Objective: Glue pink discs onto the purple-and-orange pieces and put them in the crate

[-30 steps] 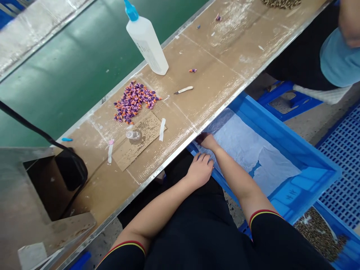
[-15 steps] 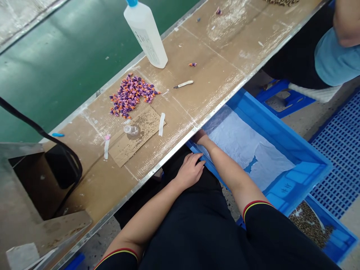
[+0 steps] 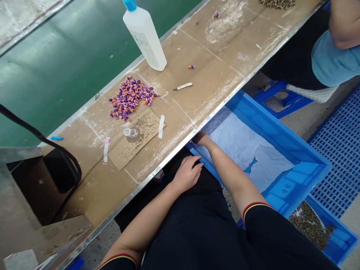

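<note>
My left hand (image 3: 186, 174) lies on my lap beside the blue tray's edge, fingers spread and holding nothing. Reaching into the near corner of the blue tray (image 3: 306, 152), my right hand (image 3: 201, 138) is partly under the table edge, its fingers mostly hidden. White sheets (image 3: 236, 138) line that tray. On the table (image 3: 208, 90) are a pile of small purple and orange pieces (image 3: 131, 97), a piece of cardboard (image 3: 123, 152) with a small clear cup (image 3: 131, 132) on it, and a white-handled tool (image 3: 182, 86).
A clear bottle with a blue cap (image 3: 147, 39) stands near the table's far edge. A black cable (image 3: 36, 129) curves at the left. Another person (image 3: 334, 56) sits at the upper right. A lower blue bin (image 3: 340, 240) holds small brownish pieces.
The view has shifted slightly, so the table items appear a little lower. My right hand shows slightly more at the table edge; my left hand remains on my lap.
</note>
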Motion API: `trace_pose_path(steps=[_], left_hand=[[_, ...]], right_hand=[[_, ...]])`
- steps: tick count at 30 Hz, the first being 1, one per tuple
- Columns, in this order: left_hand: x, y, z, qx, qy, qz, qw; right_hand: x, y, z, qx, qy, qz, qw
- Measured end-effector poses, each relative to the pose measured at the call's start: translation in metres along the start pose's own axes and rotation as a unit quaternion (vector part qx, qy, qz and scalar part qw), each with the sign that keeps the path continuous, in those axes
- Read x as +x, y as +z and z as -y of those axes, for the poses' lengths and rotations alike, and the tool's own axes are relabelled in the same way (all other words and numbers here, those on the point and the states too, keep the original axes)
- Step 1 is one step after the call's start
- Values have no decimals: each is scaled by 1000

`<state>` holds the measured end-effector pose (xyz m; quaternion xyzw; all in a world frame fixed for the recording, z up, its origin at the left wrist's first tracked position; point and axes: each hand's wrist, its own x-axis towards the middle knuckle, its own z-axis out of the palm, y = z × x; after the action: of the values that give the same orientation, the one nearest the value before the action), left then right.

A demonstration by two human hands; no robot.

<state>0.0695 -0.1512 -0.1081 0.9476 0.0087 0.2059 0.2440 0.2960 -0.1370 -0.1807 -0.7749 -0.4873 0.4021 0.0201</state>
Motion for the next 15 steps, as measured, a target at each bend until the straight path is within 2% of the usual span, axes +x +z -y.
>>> trace_pose_path(steps=[4,9,13,15], left_hand=[[-2,-25,-7,12,12,-34,999],[-19,-84,-31,30,24,-92,995],[-63,-137,-45,92,-16,-149,984],[-94,-159,-48,140,-63,-192,969]], right_hand=[[-18,-14,-2,70,36,-35,996],[-60,-37,-7,148,47,-60,986],[-106,-58,-10,188,-2,-38,981],[-131,-70,-1,215,-72,-25,974]])
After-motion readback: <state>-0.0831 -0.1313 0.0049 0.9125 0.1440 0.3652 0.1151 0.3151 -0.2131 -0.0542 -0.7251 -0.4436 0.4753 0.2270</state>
